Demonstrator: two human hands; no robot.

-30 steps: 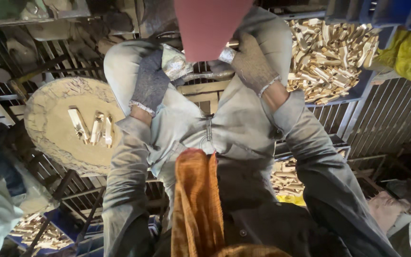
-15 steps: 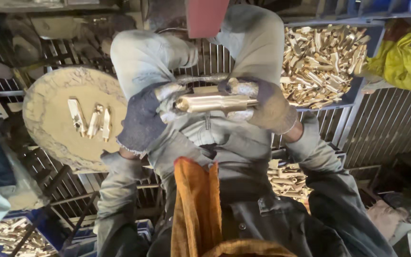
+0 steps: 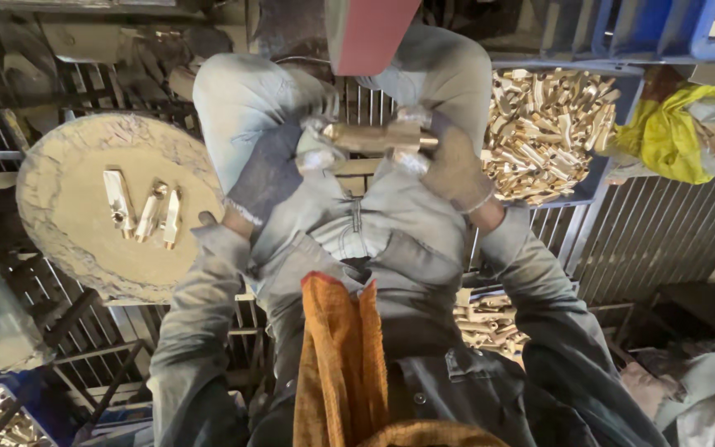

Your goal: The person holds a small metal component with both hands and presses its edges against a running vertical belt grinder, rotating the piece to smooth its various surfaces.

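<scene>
I hold a long brass part (image 3: 378, 137) crosswise in front of my knees, just below a red sanding belt (image 3: 367, 31). My left hand (image 3: 279, 170), in a dark glove with taped fingertips, grips its left end. My right hand (image 3: 448, 165), in a brown glove, grips its right end. An orange cloth (image 3: 341, 364) hangs down my front.
A round dusty stool top (image 3: 68, 240) at the left carries three brass parts (image 3: 144, 209). A blue crate (image 3: 593, 178) at the right is full of several brass pieces (image 3: 544, 136). Yellow cloth (image 3: 672, 132) lies further right. More brass pieces (image 3: 486, 319) lie under the metal grating (image 3: 664, 240).
One second ago both hands were up at the red belt. They have since come down and toward me with the brass part, which now shows full length between them.
</scene>
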